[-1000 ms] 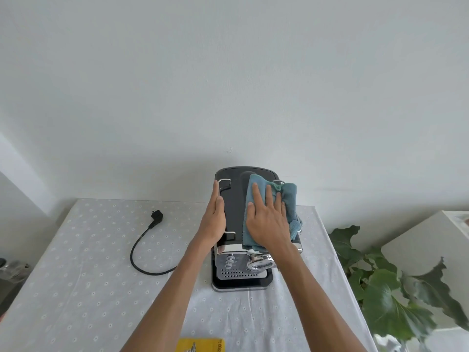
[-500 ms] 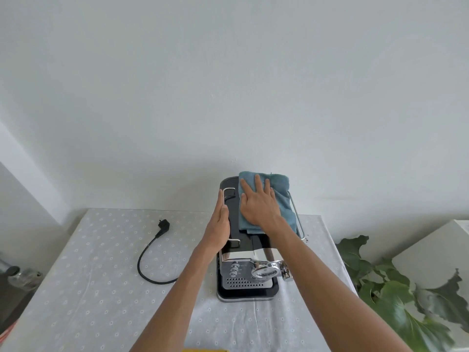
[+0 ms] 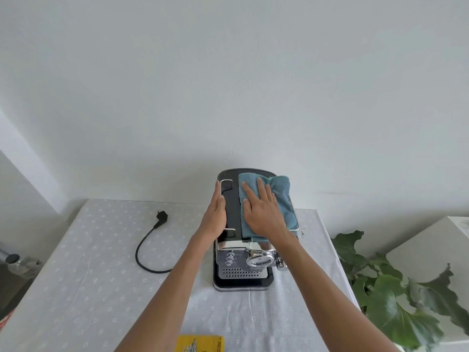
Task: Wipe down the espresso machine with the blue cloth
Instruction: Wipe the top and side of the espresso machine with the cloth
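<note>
A black and chrome espresso machine (image 3: pixel 232 207) stands at the back middle of the table, front facing me. The blue cloth (image 3: pixel 281 196) lies spread over the right part of its top. My right hand (image 3: pixel 264 212) presses flat on the cloth, fingers spread and pointing towards the wall. My left hand (image 3: pixel 215 214) lies flat against the machine's left side edge, fingers straight and together. The chrome portafilter (image 3: pixel 258 260) and drip grille (image 3: pixel 241 273) show below my wrists.
The table (image 3: pixel 88 288) has a white dotted cloth. The machine's black cord and plug (image 3: pixel 149 240) lie loose to the left. A yellow packet (image 3: pixel 200 344) is at the front edge. A leafy plant (image 3: pixel 396 301) and a white cabinet stand on the right; a jar is at far left.
My right hand slid the cloth from the front of the machine's top towards the back, then a little back towards me. My left hand stayed on the left edge.
</note>
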A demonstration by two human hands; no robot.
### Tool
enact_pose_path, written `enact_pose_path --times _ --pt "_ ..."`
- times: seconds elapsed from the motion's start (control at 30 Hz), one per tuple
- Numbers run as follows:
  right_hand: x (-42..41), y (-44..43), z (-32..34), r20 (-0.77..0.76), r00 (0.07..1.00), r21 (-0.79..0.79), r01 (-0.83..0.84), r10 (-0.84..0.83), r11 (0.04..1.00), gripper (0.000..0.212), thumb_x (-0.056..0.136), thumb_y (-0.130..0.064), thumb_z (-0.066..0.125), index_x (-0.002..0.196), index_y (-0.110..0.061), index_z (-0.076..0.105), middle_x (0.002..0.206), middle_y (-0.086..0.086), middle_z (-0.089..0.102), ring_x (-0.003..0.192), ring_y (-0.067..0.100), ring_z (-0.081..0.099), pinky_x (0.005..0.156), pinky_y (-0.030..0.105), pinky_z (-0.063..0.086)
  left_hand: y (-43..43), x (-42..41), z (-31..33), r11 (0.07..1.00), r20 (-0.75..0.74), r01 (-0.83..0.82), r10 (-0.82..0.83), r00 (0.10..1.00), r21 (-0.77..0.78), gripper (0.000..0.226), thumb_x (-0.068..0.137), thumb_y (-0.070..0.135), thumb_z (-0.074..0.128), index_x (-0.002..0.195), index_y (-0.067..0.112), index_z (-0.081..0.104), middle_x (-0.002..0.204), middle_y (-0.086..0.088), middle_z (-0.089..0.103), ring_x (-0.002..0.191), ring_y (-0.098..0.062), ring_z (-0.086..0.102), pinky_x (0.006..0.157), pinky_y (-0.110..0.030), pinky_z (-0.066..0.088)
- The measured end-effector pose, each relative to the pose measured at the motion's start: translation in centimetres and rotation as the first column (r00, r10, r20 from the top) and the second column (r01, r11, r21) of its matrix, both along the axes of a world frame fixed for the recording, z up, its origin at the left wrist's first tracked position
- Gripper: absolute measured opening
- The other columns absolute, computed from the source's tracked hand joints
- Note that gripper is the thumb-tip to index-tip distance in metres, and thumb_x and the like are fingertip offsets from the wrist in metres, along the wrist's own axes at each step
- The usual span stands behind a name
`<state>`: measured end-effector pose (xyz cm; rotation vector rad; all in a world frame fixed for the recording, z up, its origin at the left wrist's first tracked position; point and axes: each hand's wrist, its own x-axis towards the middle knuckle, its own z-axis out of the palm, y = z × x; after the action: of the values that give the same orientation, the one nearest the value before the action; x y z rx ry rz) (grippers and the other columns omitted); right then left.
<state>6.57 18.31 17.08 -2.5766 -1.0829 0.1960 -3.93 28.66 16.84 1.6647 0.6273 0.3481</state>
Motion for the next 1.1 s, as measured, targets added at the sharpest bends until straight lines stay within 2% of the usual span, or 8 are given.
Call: enact_pose_path --times 0.37,0.9,0.97,1.03,1.1 --pt "0.5 1.8 0.5 0.024 0.999 -0.024 -0.03 0.031 0.999 0.054 0.107 -0.034 0.024 0.16 -0.03 0.015 0.169 0.01 -0.006 0.154 0.035 -0.011 0.126 0.048 -0.003 0.1 0.4 -0.4 1.0 0.015 -0.016 0.016 1.0 0.001 0.049 0.107 0.028 0.015 0.155 0.032 0.005 0.161 0.016 0.006 0.146 0.0 0.01 0.109 -0.013 0.006" --pt "0.4 0.7 0.5 0.022 0.991 -0.01 -0.129 0.13 0.992 0.054 0.108 -0.031 0.024 0.161 -0.025 0.016 0.169 0.011 -0.008 0.154 0.035 -0.014 0.124 0.049 -0.006 -0.7 0.2 0.4 0.992 -0.081 -0.065 0.074 0.994 0.108 0.049 0.107 0.028 0.017 0.155 0.029 0.01 0.161 0.013 0.011 0.146 -0.003 0.015 0.108 -0.013 0.009" --pt "0.6 0.8 0.7 0.001 0.99 -0.008 -0.138 0.138 0.99 0.054 0.108 -0.031 0.025 0.16 -0.025 0.017 0.169 0.012 -0.007 0.154 0.036 -0.013 0.124 0.049 -0.005 -0.7 0.2 0.7 0.989 -0.103 -0.069 0.083 0.991 0.127 0.049 0.107 0.028 0.018 0.155 0.03 0.011 0.161 0.012 0.015 0.139 0.001 0.022 0.106 -0.012 0.015" --pt "1.0 0.5 1.0 -0.049 0.983 -0.012 -0.175 0.174 0.984 0.053 0.108 -0.031 0.026 0.16 -0.023 0.019 0.168 0.013 -0.006 0.154 0.037 -0.013 0.124 0.049 -0.004 -0.6 0.1 0.7 0.987 -0.142 -0.061 0.082 0.986 0.146 0.049 0.107 0.028 0.019 0.155 0.032 0.01 0.154 0.012 0.03 0.124 0.006 0.034 0.099 -0.012 0.024" --pt "1.9 -0.4 2.1 -0.16 0.964 0.044 -0.21 0.215 0.977 0.05 0.109 -0.029 0.028 0.157 -0.017 0.03 0.168 0.016 0.007 0.155 0.037 -0.002 0.125 0.049 0.004 -0.6 -0.3 0.8 0.979 -0.193 -0.02 0.06 0.979 0.203 0.05 0.106 0.028 0.022 0.155 0.034 0.011 0.123 0.02 0.048 0.098 0.012 0.044 0.081 -0.008 0.033"
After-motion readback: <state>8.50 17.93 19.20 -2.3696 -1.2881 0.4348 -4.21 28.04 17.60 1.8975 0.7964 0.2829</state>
